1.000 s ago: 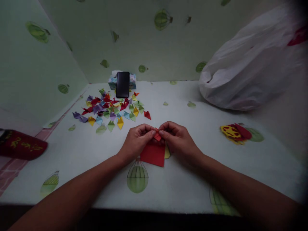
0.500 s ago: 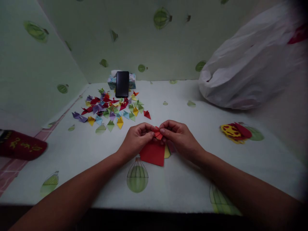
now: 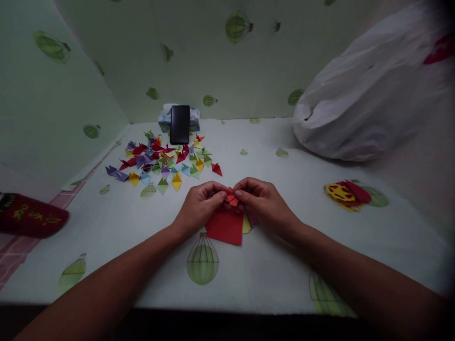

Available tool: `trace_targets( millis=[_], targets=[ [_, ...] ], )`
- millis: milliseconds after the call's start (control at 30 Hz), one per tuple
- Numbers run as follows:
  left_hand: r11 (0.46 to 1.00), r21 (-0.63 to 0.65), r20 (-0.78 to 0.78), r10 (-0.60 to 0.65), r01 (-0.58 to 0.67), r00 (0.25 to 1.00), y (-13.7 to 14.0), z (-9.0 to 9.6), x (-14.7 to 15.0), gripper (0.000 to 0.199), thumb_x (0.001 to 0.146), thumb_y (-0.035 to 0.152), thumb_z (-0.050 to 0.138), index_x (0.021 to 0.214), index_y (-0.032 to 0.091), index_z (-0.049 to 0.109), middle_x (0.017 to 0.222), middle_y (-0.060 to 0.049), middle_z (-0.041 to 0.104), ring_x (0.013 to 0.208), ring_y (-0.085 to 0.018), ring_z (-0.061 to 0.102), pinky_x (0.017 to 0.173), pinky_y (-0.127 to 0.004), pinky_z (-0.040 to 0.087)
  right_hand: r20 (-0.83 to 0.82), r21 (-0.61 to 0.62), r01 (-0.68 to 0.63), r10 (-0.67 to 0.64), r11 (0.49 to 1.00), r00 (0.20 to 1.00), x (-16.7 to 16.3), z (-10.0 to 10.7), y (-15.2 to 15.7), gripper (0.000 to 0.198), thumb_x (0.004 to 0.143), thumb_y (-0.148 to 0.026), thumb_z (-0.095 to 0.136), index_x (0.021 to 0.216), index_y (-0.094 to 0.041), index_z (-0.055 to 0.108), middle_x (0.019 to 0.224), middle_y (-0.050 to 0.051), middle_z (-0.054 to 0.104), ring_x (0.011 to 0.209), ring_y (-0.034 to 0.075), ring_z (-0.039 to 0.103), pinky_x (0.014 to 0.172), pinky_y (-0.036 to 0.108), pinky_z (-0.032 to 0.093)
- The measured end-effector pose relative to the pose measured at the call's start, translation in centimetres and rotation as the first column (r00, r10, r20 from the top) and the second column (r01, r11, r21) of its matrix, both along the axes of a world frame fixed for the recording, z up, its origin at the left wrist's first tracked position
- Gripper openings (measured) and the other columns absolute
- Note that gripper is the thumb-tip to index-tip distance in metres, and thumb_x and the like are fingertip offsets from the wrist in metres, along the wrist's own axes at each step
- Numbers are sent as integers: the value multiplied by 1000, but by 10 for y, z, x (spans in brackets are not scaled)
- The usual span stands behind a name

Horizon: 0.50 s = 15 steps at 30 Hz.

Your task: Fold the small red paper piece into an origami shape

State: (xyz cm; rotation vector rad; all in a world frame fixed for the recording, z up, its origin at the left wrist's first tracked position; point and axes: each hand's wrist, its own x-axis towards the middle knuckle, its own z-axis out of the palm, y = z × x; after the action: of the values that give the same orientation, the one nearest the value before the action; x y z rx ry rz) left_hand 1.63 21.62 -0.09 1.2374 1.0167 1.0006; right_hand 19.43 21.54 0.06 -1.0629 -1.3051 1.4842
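A small folded piece of red-orange paper is pinched between my two hands, just above the table. My left hand grips its left side between thumb and fingers. On the other side, the thumb and fingers of my right hand are closed on it. Directly below lies a flat red paper sheet, with a yellow sheet and a darker one showing at its right edge. Folded paper cranes in several colours are heaped behind and to the left of my hands.
A black phone leans upright against a tissue box by the back wall. A white plastic bag bulges at the right. Red and yellow cut-outs lie below it. A dark red object with gold characters lies at the left.
Both hands stay in nearly the same place. The small red-orange paper between my fingertips has turned slightly and shows a wider, flatter face.
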Motion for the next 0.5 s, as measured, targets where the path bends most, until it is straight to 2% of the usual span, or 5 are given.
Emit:
trace_targets(
  millis=[267,500],
  targets=[
    [998,-30,96,-45,48,994,0,1,-1,19,77,30,75,90,15,72,79,-3,74,72,-13,69,73,-26,55,96,115,70,-81,991,992,0,1,-4,19,81,-35,70,77,-19,60,70,0,62,60,12,54,55,26,43],
    [1000,17,17,-4,3,1000,-1,2,2,18,74,25,77,87,15,71,79,-3,73,73,-14,67,72,-27,54,133,126,61,-78,990,988,-1,2,-4,18,81,-34,68,77,-18,60,74,3,65,65,14,55,57,27,43]
  ],
)
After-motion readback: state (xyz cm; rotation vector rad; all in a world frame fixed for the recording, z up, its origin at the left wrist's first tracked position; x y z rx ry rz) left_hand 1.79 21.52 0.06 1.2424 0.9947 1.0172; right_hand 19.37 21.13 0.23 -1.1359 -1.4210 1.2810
